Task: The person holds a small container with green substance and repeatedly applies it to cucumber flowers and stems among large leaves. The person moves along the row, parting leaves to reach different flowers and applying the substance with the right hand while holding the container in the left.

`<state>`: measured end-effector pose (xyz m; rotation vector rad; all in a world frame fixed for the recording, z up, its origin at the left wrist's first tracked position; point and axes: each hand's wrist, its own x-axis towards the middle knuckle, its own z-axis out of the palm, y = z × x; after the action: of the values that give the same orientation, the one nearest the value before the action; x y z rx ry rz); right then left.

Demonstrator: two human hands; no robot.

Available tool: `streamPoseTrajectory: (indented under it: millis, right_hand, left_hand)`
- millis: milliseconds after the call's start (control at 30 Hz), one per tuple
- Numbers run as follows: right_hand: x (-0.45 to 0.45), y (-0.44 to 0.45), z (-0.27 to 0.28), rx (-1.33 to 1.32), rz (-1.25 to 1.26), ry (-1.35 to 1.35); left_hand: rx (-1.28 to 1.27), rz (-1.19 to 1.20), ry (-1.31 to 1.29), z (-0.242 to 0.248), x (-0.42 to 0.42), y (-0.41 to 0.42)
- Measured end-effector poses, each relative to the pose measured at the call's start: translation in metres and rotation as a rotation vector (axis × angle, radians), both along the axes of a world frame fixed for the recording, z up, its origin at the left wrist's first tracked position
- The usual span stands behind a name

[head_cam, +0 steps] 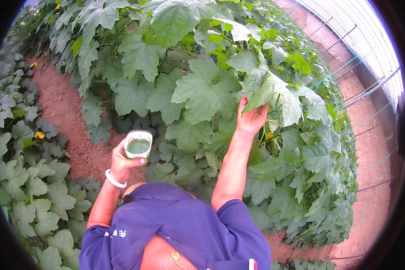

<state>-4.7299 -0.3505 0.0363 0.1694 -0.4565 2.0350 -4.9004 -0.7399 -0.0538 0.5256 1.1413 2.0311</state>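
My left hand [124, 161], with a white bangle at the wrist, is closed around a small clear plastic cup [138, 143] that has green liquid in it. Raised to the right, my right hand [253, 116] reaches in among the vines, its fingertips behind a large lobed leaf [261, 91]. Leaf and stems cover those fingertips, so whether they grip anything does not show. Just below that hand a yellow flower [269, 135] sits among thin green stems.
Dense climbing vines [202, 87] rise in front of me. Bare reddish soil [60, 101] runs between them and a lower leafy row [50, 192] at the left. Green strings [337, 71] and a metal pole [371, 91] cross at the right, beside an earthen wall.
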Motion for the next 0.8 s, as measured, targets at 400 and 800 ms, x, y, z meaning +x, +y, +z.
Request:
streamPoseTrajectory:
  millis: [400,800]
  right_hand:
    - [-0.090,0.055,0.004,0.368,-0.438,-1.001]
    - [-0.101,0.039,-0.013,0.725,-0.335,-0.749]
  left_hand:
    - [0.001,0.117,0.056,0.020,0.008,-0.008]
    - [0.092,0.101,0.143,0.082,0.010,0.061]
